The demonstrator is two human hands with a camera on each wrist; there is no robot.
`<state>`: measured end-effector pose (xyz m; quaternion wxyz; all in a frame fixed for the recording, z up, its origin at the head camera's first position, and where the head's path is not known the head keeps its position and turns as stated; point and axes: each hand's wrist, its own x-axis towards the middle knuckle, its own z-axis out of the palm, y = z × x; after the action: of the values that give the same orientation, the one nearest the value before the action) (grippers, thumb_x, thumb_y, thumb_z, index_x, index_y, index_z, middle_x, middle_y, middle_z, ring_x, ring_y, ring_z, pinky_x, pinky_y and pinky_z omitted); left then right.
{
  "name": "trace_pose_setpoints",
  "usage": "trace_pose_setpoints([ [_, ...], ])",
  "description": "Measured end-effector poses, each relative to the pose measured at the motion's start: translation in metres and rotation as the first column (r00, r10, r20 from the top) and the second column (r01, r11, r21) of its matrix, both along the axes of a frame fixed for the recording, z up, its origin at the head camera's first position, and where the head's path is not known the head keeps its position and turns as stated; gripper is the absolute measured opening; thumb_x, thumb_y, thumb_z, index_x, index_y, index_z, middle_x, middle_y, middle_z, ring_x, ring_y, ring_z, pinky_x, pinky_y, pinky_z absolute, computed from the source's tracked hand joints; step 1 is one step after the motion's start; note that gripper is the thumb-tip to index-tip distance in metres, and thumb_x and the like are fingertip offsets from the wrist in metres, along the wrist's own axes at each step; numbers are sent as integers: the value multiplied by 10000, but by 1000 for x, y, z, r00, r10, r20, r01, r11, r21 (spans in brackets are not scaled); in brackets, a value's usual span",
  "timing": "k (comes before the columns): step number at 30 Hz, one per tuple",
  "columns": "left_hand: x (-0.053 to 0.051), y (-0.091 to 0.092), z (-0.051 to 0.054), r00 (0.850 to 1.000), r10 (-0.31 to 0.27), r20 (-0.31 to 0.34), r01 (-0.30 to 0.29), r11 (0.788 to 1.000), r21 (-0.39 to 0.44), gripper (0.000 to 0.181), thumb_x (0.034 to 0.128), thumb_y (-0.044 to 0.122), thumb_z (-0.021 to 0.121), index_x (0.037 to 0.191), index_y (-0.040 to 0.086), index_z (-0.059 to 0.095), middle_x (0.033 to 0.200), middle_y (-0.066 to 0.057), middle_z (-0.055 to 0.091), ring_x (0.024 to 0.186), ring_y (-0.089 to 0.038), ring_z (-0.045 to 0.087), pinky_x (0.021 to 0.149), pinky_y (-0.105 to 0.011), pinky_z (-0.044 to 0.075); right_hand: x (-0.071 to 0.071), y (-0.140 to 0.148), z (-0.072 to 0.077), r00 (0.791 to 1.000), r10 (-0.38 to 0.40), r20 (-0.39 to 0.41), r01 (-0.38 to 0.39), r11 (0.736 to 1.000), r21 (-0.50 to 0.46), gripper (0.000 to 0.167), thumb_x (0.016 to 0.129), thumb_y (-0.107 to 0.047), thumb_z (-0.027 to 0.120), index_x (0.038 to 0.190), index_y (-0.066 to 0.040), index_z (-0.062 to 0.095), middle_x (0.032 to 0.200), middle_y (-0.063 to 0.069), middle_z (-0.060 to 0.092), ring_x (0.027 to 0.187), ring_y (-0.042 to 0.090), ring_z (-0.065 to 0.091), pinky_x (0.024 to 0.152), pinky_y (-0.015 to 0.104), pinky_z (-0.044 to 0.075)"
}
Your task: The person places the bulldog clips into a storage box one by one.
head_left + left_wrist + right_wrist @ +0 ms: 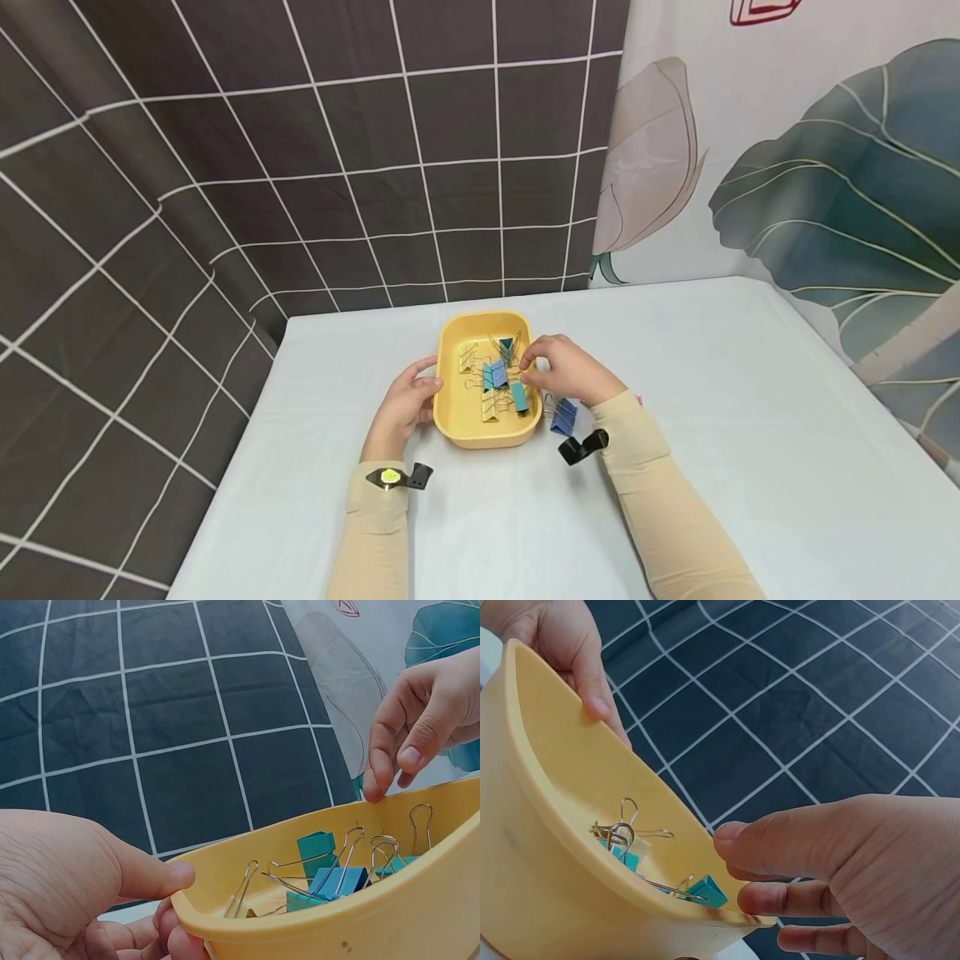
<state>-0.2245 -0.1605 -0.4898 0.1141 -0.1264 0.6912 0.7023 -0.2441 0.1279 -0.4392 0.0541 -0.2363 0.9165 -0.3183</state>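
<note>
A yellow bin (459,429) holds several binder clips, among them a blue one (499,373), a teal one (519,397) and a pale yellow one (490,407). My left hand (405,404) grips the bin's left rim, thumb on top and fingers outside, as the left wrist view shows. Over the right rim is my right hand (568,368), its fingers loosely bent and apart, with nothing visible between them in the right wrist view (840,870).
Blue binder clips (564,416) lie on the white table (480,525) just right of the bin, below my right wrist. A small pink thing (639,400) shows beside the right sleeve. Behind the table hang a dark grid cloth (360,200) and a leaf-patterned cloth (667,200).
</note>
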Motion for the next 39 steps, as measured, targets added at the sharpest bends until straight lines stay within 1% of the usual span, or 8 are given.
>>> trace_pose_setpoints([
  [3,0,0,0,1000,0,1,0,1000,2,504,995,70,617,1470,198,505,1194,-208,648,738,-182,660,555,-273,548,0,2,1,1000,-3,-18,3,1000,-7,92,910,-199,749,975,-135,741,1180,77,680,1212,327,546,1087,525,415],
  [8,0,0,0,1000,2,5,-2,1000,-5,496,997,72,617,1466,191,509,1187,-203,648,739,-183,658,550,-267,544,-1,10,1,999,-21,-49,19,999,-42,194,946,-201,707,1093,-75,714,1215,108,674,1225,336,568,1082,523,429],
  [14,0,0,2,1000,1,13,-1,1000,-11,487,998,80,616,1457,208,513,1206,-197,651,765,-188,660,577,-273,554,-1,23,5,995,-95,-22,93,993,-79,321,962,-235,691,1223,-52,655,1260,130,652,1227,344,564,1054,523,457],
  [18,1,1,1,1000,-1,9,1,1000,-16,498,998,84,617,1468,202,503,1214,-203,650,762,-187,662,572,-269,548,-2,29,6,994,-106,9,106,991,-83,377,967,-259,686,1272,-45,628,1261,127,646,1190,327,578,1016,505,489],
  [22,3,1,2,1000,2,7,-1,1000,-27,496,999,90,617,1470,200,502,1216,-202,650,764,-188,662,570,-264,544,-3,33,5,996,-80,28,82,992,-94,427,964,-264,691,1304,-20,604,1272,145,638,1159,324,602,992,495,508],
  [32,4,2,2,1000,6,4,-6,1000,-26,488,1002,93,612,1464,211,508,1205,-195,651,772,-195,653,575,-271,543,4,35,5,994,15,107,-10,999,-48,511,954,-253,693,1348,38,552,1306,197,612,1114,312,629,931,459,551],
  [37,3,2,3,1000,1,3,-1,999,-32,488,1001,88,612,1462,210,509,1219,-205,646,778,-201,657,579,-273,545,7,32,0,979,53,195,-50,999,-21,566,913,-267,713,1367,17,531,1342,176,584,1155,305,608,941,446,548],
  [39,2,1,3,1000,2,5,-2,1000,-30,488,999,88,616,1458,216,513,1220,-201,647,786,-204,659,585,-274,547,9,30,-1,971,53,235,-50,999,-18,603,878,-258,743,1372,8,523,1356,168,572,1179,312,589,954,456,539],
])
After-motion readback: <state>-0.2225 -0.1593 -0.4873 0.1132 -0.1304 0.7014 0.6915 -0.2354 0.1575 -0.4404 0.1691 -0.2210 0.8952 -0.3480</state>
